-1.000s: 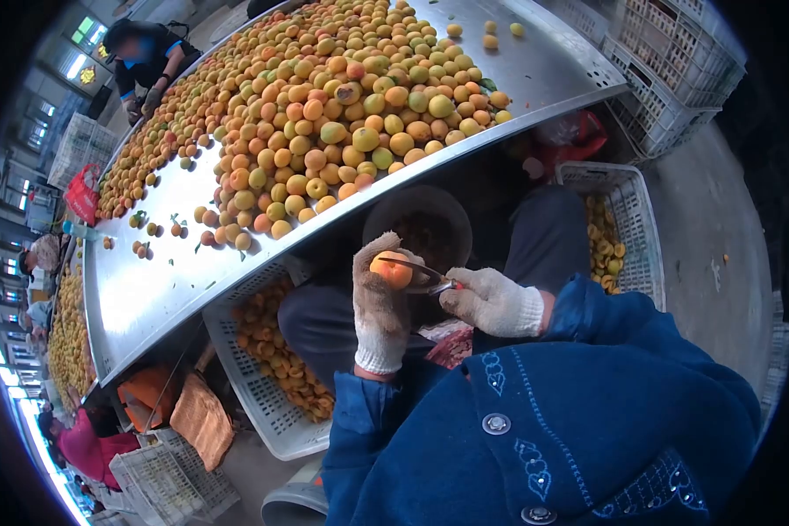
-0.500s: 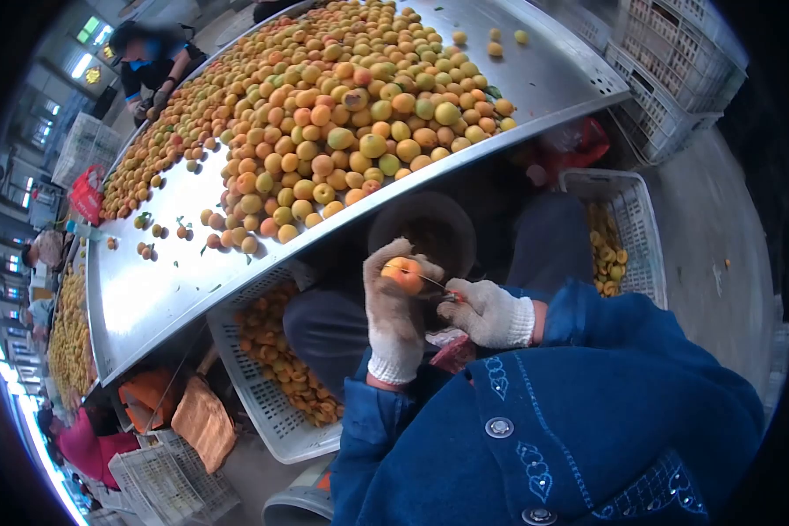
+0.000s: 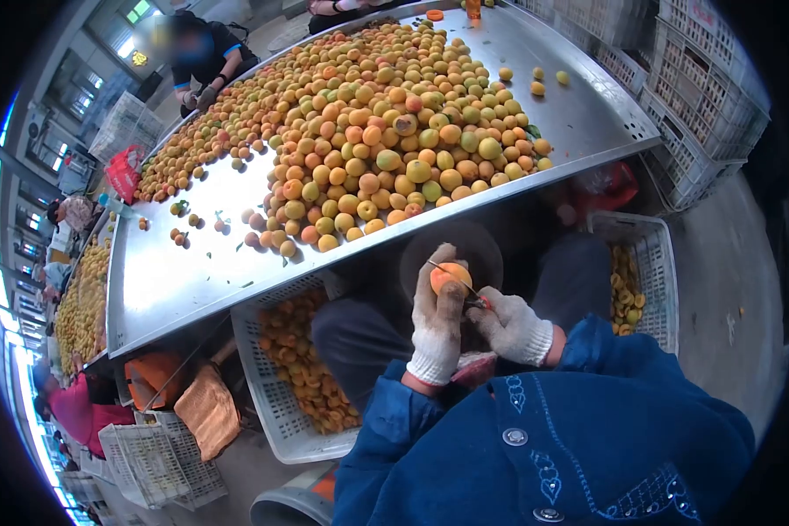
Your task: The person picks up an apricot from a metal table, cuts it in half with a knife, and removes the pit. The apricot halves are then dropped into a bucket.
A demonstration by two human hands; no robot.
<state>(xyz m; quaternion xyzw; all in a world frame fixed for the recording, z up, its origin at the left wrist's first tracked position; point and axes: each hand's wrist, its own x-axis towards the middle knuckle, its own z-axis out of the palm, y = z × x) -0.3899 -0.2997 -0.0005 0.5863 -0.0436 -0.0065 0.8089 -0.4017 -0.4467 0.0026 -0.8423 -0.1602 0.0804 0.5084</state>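
Observation:
My gloved left hand is closed around an orange-yellow apricot, held up over my lap. In my gloved right hand is a small knife with a red handle. Its thin blade lies across the face of the apricot. Behind my hands, a round dark bowl sits between my knees, partly hidden by the left glove. A large heap of apricots covers much of the metal table in front of me.
A white crate of halved apricots stands on my left, and another crate with fruit pieces on my right. Stacked crates rise beyond the table's right end. Across the table, a person in dark clothes works at the heap.
The view has shifted, so the table and my hands sit further right in the frame. The knife blade has changed its angle across the apricot, which stays in my left hand.

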